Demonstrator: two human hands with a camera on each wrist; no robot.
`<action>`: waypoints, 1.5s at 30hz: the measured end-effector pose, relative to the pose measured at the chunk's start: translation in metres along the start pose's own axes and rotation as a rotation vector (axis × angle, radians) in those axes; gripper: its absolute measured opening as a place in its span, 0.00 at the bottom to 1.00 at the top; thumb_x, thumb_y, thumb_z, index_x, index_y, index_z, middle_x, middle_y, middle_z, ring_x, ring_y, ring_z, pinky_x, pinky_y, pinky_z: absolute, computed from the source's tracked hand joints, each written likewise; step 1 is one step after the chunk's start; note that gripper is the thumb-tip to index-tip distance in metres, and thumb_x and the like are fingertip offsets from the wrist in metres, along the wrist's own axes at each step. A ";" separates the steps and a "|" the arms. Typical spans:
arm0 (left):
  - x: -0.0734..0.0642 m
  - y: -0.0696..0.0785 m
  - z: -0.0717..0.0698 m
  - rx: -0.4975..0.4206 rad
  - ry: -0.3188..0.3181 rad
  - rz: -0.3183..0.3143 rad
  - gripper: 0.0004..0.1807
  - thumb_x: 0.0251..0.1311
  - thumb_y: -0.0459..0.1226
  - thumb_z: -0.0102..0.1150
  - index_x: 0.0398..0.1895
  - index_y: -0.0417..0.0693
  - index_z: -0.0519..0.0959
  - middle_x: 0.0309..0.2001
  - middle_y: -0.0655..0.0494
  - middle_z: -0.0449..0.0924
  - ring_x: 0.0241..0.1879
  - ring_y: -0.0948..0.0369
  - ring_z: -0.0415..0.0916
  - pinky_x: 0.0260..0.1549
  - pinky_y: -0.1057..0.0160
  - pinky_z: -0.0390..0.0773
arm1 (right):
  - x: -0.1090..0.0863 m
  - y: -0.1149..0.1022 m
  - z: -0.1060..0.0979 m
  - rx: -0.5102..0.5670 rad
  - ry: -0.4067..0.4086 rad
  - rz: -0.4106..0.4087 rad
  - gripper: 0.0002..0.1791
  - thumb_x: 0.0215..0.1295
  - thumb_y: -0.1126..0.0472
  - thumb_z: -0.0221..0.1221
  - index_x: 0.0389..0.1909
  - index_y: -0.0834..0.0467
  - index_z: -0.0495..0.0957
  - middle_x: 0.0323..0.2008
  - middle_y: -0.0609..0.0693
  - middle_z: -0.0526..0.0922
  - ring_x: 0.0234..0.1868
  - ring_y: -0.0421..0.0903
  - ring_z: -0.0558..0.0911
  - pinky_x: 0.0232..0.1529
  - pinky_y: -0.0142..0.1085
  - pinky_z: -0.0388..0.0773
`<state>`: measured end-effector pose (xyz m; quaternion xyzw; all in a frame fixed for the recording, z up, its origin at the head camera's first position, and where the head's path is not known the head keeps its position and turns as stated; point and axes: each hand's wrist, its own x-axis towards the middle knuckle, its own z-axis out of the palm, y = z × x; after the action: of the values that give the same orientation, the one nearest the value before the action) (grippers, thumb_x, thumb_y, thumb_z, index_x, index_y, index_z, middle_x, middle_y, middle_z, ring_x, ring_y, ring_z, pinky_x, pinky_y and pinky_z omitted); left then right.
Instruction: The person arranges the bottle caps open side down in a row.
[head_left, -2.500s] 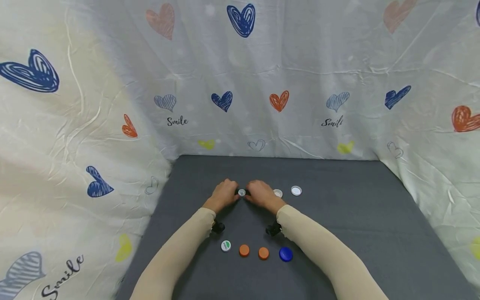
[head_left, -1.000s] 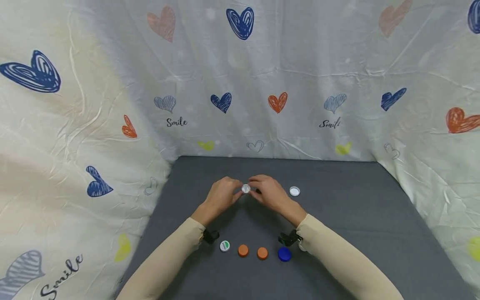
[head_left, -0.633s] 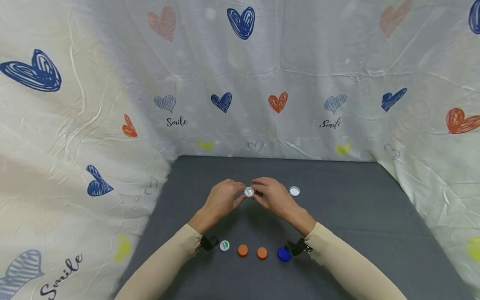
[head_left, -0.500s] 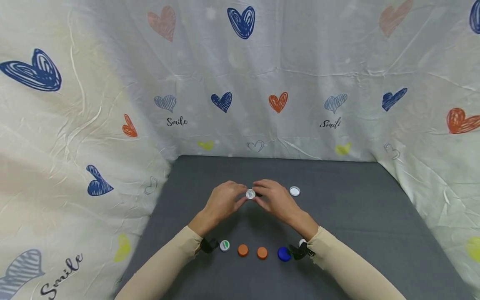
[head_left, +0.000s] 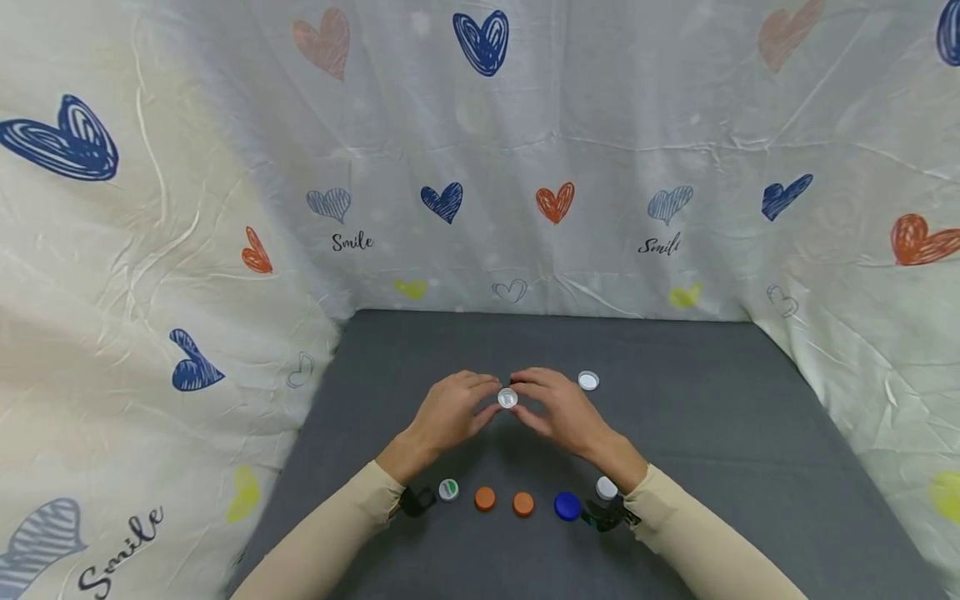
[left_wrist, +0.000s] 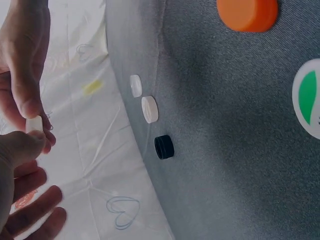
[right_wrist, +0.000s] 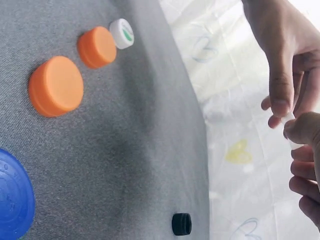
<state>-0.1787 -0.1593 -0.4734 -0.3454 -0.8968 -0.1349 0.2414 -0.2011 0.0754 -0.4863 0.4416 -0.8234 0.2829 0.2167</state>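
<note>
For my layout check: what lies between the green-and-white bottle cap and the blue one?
In the head view, two orange bottle caps lie between the green-and-white bottle cap and the blue bottle cap.

Over my feed I read "Smile" (head_left: 352,242) in black script three times on the patterned cloth (head_left: 600,100): twice at the back, the right one's ending unclear, and once lower left. Lettering on the blue cap (head_left: 567,506) is too faint for me to read.
</note>
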 end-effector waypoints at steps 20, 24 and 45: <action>-0.001 0.001 0.006 -0.200 0.134 -0.013 0.11 0.59 0.40 0.72 0.44 0.49 0.88 0.42 0.59 0.88 0.41 0.65 0.83 0.40 0.64 0.84 | -0.007 -0.002 -0.013 0.107 -0.006 0.125 0.18 0.66 0.55 0.66 0.55 0.55 0.83 0.55 0.52 0.85 0.58 0.47 0.82 0.55 0.47 0.81; 0.000 0.001 0.004 -0.444 0.082 -0.184 0.07 0.62 0.42 0.69 0.41 0.52 0.88 0.37 0.60 0.88 0.34 0.69 0.83 0.32 0.64 0.84 | -0.009 -0.001 -0.016 0.051 0.011 0.074 0.23 0.62 0.56 0.70 0.58 0.55 0.82 0.56 0.52 0.84 0.58 0.47 0.81 0.56 0.46 0.80; -0.001 -0.002 -0.005 -0.635 -0.116 -0.349 0.11 0.63 0.44 0.67 0.45 0.53 0.88 0.39 0.58 0.88 0.34 0.62 0.85 0.32 0.63 0.84 | -0.006 -0.006 -0.008 -0.007 0.059 -0.050 0.22 0.60 0.57 0.71 0.54 0.57 0.84 0.53 0.52 0.85 0.57 0.49 0.81 0.59 0.46 0.78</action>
<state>-0.1774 -0.1635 -0.4699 -0.2522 -0.8677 -0.4260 0.0442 -0.1923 0.0816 -0.4825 0.4527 -0.8063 0.2874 0.2497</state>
